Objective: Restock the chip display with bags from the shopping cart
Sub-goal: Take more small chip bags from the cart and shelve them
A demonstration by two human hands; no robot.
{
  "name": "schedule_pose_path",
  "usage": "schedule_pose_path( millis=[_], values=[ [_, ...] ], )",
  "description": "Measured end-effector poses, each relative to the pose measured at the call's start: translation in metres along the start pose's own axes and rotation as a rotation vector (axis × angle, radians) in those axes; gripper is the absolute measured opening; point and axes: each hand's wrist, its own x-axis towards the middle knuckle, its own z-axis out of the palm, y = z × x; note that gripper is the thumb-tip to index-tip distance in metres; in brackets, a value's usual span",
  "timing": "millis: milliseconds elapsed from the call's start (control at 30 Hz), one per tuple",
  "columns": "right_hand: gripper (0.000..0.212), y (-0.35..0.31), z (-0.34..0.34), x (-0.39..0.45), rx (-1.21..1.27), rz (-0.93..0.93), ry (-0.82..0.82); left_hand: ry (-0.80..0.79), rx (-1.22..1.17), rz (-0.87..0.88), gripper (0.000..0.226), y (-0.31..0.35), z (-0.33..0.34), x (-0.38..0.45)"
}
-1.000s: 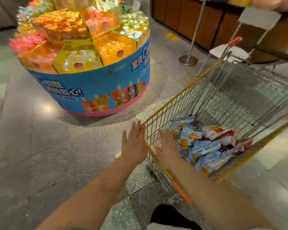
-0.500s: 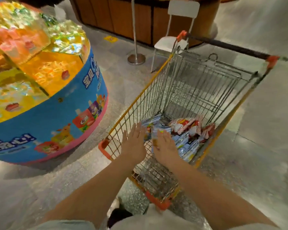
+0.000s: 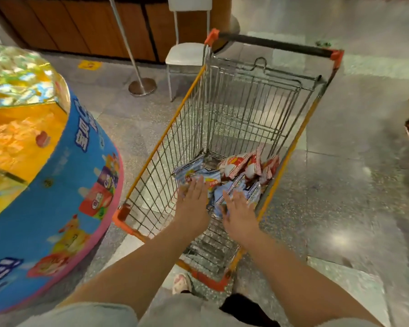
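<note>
Both hands have reached deeper into the shopping cart [image 3: 291,149], left hand [image 3: 193,201] and right hand [image 3: 240,212] with fingers released, flat over blue chip bags [image 3: 198,175].

One head-worn wide-angle view, looking forward and steeply down into a shopping cart [image 3: 234,119].

The camera sits above and just behind the cart's near end, facing along its length toward the black handle bar [image 3: 274,44] at the far end. It is close: both forearms enter from the bottom edge, and the left hand [image 3: 194,197] and right hand [image 3: 240,208] sit near the middle of the frame, over the cart's basket. Left of the cart the round blue display [image 3: 57,197] fills the edge; beyond the cart stand a white chair [image 3: 187,54] and wooden panelling. The wide lens bends straight lines near the borders. No second view exists, so nothing is shared.
</note>
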Motion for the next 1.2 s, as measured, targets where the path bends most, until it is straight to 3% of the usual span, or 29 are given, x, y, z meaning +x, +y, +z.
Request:
schedule_pose_path(
  millis=[333, 633, 900, 967, 1200],
  values=[
    [0.072, -0.013, 0.003, 0.000, -0.219, 0.022, -0.169, 0.004, -0.027, -0.046, 0.077, 0.003, 0.004, -0.021],
    [0.067, 0.063, -0.019, -0.014, -0.163, 0.101, -0.190, -0.076, -0.043, -0.005, 0.078, 0.039, -0.008, -0.014],
    [0.069, 0.127, -0.042, -0.008, 0.041, 0.331, -0.084, -0.013, 0.059, 0.219, 0.081, 0.076, -0.036, 0.039],
    [0.063, 0.123, -0.048, 0.003, 0.134, 0.333, 0.101, -0.002, 0.089, 0.290, 0.084, 0.081, -0.043, 0.064],
    [0.070, 0.092, -0.057, 0.048, 0.339, 0.565, 0.234, -0.050, 0.182, 0.594, 0.079, 0.079, -0.061, 0.162]
  ],
)
